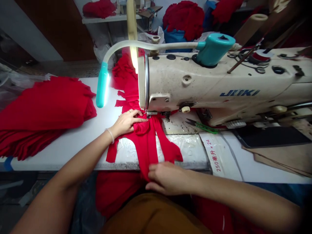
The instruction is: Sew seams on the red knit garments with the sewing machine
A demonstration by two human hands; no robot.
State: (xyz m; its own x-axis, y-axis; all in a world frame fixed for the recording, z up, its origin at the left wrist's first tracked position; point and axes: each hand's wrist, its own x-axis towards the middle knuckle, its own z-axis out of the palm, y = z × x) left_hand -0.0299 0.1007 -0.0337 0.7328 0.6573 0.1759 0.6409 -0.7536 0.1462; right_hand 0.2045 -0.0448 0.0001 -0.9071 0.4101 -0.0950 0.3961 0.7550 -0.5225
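Observation:
Red fabric [147, 143] runs in strips under the needle area of a sewing machine [195, 81] and drapes over the table's front edge. My left hand [130, 122] lies on this cloth just left of the presser foot [152, 114], its fingers stretched out. A bracelet circles that wrist. By the front edge, my right hand [165, 178] is closed on a hanging part of the same fabric; its fingertips are partly hidden. More red cloth lies bunched behind the machine head and over my lap.
Folded red cloth pieces [48, 107] are stacked at left. A turquoise lamp [102, 86] on a bent neck lights the needle side. Green-handled snips [206, 127] lie right of the needle, near a dark phone-like slab [273, 136]. Red bundles [184, 18] stand behind.

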